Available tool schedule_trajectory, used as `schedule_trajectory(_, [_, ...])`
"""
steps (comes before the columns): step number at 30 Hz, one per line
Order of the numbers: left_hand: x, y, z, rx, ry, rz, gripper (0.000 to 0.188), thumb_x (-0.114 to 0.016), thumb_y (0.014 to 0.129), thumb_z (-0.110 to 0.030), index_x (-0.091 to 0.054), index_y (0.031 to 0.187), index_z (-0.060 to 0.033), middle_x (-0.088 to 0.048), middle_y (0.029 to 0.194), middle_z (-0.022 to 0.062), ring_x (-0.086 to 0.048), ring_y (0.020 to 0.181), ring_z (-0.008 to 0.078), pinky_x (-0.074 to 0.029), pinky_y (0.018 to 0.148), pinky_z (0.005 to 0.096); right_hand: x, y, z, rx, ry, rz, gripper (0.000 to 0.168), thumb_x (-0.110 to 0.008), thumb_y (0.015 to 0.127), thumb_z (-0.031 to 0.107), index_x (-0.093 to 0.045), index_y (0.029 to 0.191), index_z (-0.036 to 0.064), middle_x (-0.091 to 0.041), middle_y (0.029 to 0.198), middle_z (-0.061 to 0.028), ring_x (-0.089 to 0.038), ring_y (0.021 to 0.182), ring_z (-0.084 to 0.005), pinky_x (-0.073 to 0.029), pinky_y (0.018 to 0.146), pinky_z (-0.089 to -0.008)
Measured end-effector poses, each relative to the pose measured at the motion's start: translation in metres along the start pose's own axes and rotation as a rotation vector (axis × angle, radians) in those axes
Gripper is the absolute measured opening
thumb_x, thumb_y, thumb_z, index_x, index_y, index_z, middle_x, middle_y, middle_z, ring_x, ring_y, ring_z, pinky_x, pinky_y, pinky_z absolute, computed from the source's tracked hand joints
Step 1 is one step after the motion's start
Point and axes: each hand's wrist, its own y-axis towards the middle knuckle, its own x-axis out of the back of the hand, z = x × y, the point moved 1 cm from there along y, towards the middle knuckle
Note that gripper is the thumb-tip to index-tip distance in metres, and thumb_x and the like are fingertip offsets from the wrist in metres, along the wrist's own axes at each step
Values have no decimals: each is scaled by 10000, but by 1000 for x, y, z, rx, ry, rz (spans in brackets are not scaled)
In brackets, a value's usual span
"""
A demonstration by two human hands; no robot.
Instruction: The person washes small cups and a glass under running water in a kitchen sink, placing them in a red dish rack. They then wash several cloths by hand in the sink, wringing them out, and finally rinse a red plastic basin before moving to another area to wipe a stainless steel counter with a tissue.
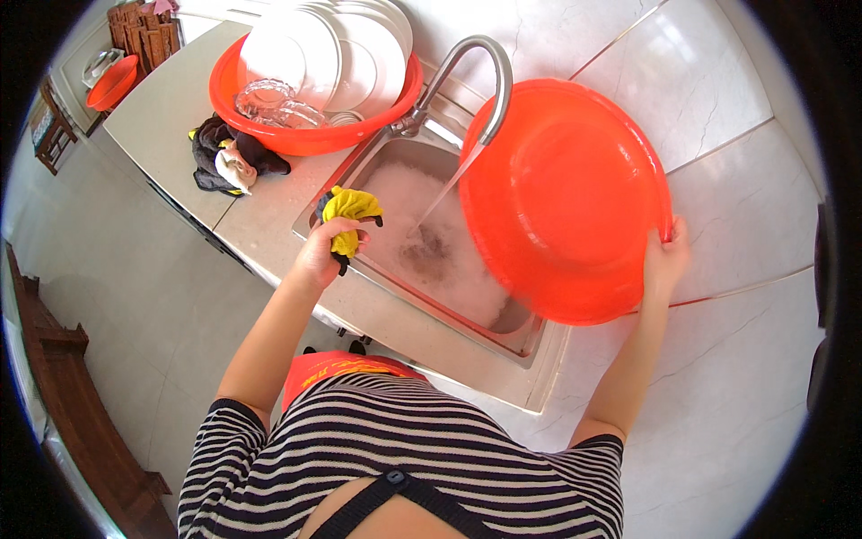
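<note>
My left hand (324,249) grips a bunched yellow and black cloth (353,205) above the left front edge of the sink. With my right hand (663,259) I hold a large red plastic basin (579,195) by its rim. The basin is tilted up over the right side of the stainless steel sink (390,151), with its round face towards me. From the curved metal faucet (502,74) a stream of water runs down into the sink. White foam (465,290) covers most of the water there, with a darker gap where the stream lands.
Left of the faucet, a red basin (316,141) holds several white plates (289,54) and clear glass dishes (266,98). A dark crumpled cloth with a white piece (236,168) lies on the countertop (161,114). Marble-look wall tiles (727,182) rise close on the right.
</note>
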Motion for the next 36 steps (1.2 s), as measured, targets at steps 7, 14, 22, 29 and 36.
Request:
schedule_trajectory(7, [12,-12,0,-22,6,-46,383,-552,746,-112,-475,1102,8,-585,994,111,-552,730,189,-455,644,298,-69,-1,-124,-790,629,355,332,-588,788,74,-513,1095,-29,-585,1055,-143,-572,936,-259,-457,821,-379])
schedule_trajectory(14, [29,-32,-6,-36,31,-144,379,-564,756,-114,-477,1116,-39,-591,1012,89,-554,731,160,-456,652,285,-115,-36,-160,-1077,767,629,425,-573,813,161,-461,1171,-40,-545,1145,-178,-550,1014,-281,-445,861,-418])
schedule_trajectory(22, [28,-39,3,-25,24,-224,372,-588,760,-132,-482,1107,-49,-602,971,84,-559,725,159,-468,640,289,-152,-19,-103,358,-603,394,406,-581,818,256,-515,1123,-5,-609,981,-167,-572,908,-353,-466,798,-359])
schedule_trajectory(29, [22,-36,13,-27,41,-295,346,-571,799,-168,-476,1100,-27,-603,973,100,-566,726,166,-472,641,285,-255,-25,50,-454,795,1254,312,-413,932,280,-544,1025,14,-589,821,-81,-592,783,-170,-495,669,-299])
schedule_trajectory(36, [30,-53,17,-70,9,-451,385,-606,811,-194,-467,1137,-44,-600,989,113,-570,721,167,-482,638,284,-355,-6,77,849,217,721,289,-487,866,199,-573,1069,13,-549,1147,-103,-491,1093,-236,-396,912,-367])
